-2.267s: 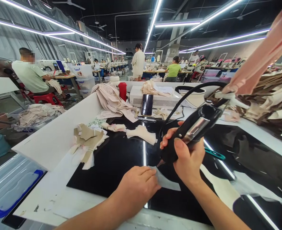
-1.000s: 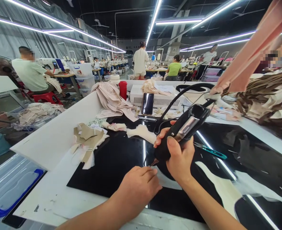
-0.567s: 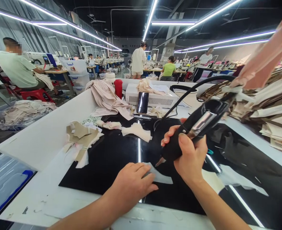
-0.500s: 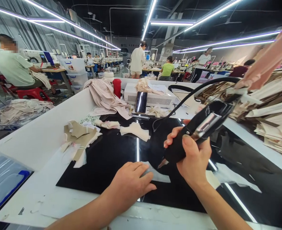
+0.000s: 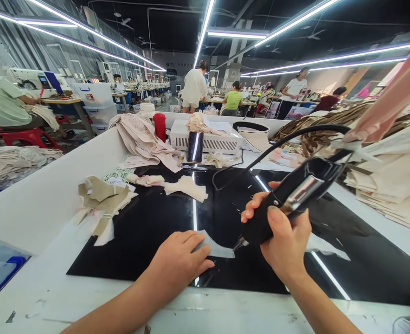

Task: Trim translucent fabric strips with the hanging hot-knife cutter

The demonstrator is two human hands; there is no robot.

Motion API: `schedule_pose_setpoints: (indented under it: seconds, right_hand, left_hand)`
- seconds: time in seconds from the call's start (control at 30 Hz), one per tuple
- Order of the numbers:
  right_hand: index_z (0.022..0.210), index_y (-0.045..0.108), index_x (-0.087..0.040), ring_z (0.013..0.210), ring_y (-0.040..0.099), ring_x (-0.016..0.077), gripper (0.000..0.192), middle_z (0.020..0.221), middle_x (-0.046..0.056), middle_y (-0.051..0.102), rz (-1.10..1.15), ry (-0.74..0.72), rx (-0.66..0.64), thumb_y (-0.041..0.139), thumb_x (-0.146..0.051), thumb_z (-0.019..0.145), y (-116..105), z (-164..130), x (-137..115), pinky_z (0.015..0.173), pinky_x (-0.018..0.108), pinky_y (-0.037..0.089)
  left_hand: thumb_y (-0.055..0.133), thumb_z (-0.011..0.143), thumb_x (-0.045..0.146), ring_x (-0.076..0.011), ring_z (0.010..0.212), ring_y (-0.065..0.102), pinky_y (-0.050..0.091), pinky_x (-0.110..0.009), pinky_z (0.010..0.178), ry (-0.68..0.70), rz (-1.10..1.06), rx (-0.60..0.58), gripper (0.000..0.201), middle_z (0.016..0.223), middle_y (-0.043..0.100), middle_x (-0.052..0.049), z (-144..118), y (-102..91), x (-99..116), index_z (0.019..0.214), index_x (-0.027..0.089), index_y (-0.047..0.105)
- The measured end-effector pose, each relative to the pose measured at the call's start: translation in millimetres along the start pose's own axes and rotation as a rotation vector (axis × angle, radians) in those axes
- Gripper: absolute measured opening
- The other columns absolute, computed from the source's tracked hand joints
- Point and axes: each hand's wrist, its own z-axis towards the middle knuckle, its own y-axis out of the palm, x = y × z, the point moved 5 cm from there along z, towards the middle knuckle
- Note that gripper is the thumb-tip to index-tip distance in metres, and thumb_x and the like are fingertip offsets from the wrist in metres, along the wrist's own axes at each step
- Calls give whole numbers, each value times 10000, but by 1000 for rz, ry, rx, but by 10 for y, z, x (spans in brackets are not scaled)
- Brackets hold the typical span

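Note:
My right hand [image 5: 284, 242] grips a black corded cutting tool [image 5: 288, 198], its metal tip touching the right end of a small pale fabric piece [image 5: 216, 249]. My left hand [image 5: 177, 262] lies flat with spread fingers on the left part of that piece, pressing it onto the glossy black work surface [image 5: 156, 222]. The tool's black cable [image 5: 281, 141] arcs up and back over the table.
Fabric scraps [image 5: 100, 206] and pale pieces [image 5: 186, 187] lie on the table's left and middle. A white box [image 5: 207, 139], a phone [image 5: 195, 146], a red bottle [image 5: 159, 126] stand behind. Stacked fabric [image 5: 389, 176] fills the right. People work at tables beyond.
The view has shifted right. The tool tip has come down from above the fabric piece to its right end. My left hand stays pressed on the piece.

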Motion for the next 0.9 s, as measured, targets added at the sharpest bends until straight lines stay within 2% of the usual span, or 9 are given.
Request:
schedule_pose_setpoints:
  seconds: [0.23,0.53,0.9]
  right_hand:
    - [1180,614,-291,643,630,150,293,851,-29,661,-16,15,-10,745,-352,925,-21,-24,52,598,322,581]
    - [1168,643,-280,619,635,147,358,825,-24,669,97,19,15,813,-377,868,-39,-62,-52,539,292,585]
    - [1178,639,-283,632,641,137,344,830,-31,673,51,26,13,797,-372,885,-35,-68,-32,573,286,589]
  left_hand:
    - [545,1092,364,-237,1096,730,588,-367,866,0,0,2,213,1211,744,-67,2,-14,-2,1156,201,668]
    - [573,1078,363,-252,1092,732,600,-385,851,-2,-1,-11,208,1213,742,-70,-4,6,-7,1159,196,668]
    - [518,1102,346,-256,1062,748,626,-397,835,22,-7,30,240,1188,758,-82,6,-8,-15,1156,174,677]
